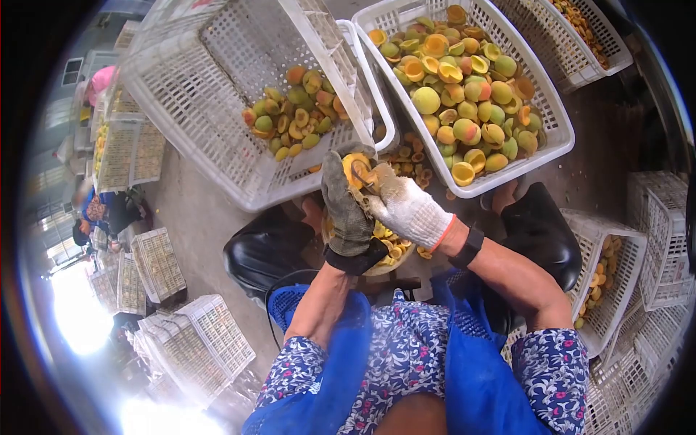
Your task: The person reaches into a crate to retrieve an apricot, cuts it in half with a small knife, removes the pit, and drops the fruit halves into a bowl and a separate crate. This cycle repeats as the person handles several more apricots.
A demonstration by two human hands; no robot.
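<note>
My left hand [346,206], in a dark grey glove, is closed around a yellow-orange peach half [354,166] with its cut face up. My right hand [409,210], in a white glove with soiled fingertips, is closed against that fruit. A thin curved metal tool [359,176] shows between the right fingers and the flesh; its handle is hidden in the glove. Below both hands, between my knees, a round container holds yellow peach pieces [391,250], partly covered by the gloves.
A white crate [464,190] of hollowed peach halves stands ahead right. Another crate [217,170], tipped on its side, has peaches [293,109] inside. Brown pieces [407,159] lie between them. More crates [192,348] stand at left and right [605,279]. Another person [105,206] sits far left.
</note>
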